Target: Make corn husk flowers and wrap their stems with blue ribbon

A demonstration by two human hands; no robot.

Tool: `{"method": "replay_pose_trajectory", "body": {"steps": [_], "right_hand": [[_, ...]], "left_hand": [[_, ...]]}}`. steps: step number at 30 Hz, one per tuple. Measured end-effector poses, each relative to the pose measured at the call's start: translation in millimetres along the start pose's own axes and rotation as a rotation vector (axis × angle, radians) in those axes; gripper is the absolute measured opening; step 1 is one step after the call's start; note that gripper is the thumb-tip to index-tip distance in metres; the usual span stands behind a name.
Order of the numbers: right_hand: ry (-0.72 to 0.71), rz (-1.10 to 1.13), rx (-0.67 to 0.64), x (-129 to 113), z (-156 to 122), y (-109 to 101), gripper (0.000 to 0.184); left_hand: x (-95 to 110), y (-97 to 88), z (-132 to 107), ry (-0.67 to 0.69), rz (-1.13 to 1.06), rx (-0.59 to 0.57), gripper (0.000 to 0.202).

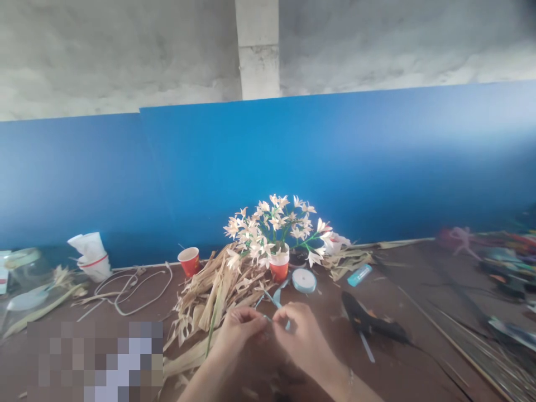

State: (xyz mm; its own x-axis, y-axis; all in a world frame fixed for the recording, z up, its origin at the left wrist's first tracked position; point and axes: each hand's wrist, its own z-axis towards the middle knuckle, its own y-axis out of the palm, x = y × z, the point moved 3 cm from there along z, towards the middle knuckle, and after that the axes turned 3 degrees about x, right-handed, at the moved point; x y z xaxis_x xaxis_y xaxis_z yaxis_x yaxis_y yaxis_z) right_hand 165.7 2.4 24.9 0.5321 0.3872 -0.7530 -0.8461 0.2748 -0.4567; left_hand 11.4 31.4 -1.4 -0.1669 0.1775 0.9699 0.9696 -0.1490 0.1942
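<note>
Low in the middle of the view, my left hand (240, 330) and my right hand (302, 335) meet over the brown table (419, 312). Both pinch a thin light-blue ribbon (274, 301) that runs up to a ribbon roll (304, 280). A green stem (211, 329) hangs down beside my left hand. Just behind them lies a pile of dried corn husks (218, 290). A bunch of cream husk flowers (274, 226) stands in a red cup (279, 269).
A black glue gun (371, 322) lies right of my hands, with a blue lighter (359, 274) beyond it. A second red cup (189, 261), white cups (92, 257) and a white cord (134, 287) sit at the left. Thin sticks (473, 335) lie at the right.
</note>
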Motion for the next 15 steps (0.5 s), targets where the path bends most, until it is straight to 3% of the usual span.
{"method": "replay_pose_trajectory", "body": {"steps": [8, 11, 15], "right_hand": [[0.623, 0.673, -0.407, 10, 2, 11, 0.009], [0.688, 0.805, -0.513, 5, 0, 7, 0.011], [0.608, 0.81, -0.628, -4, 0, -1, 0.015]], "left_hand": [[8, 5.7, -7, 0.053, -0.096, -0.045, 0.029], [5, 6.7, -7, 0.061, -0.136, -0.065, 0.028], [-1, 10.1, -10, 0.025, -0.215, -0.11, 0.027]]}}
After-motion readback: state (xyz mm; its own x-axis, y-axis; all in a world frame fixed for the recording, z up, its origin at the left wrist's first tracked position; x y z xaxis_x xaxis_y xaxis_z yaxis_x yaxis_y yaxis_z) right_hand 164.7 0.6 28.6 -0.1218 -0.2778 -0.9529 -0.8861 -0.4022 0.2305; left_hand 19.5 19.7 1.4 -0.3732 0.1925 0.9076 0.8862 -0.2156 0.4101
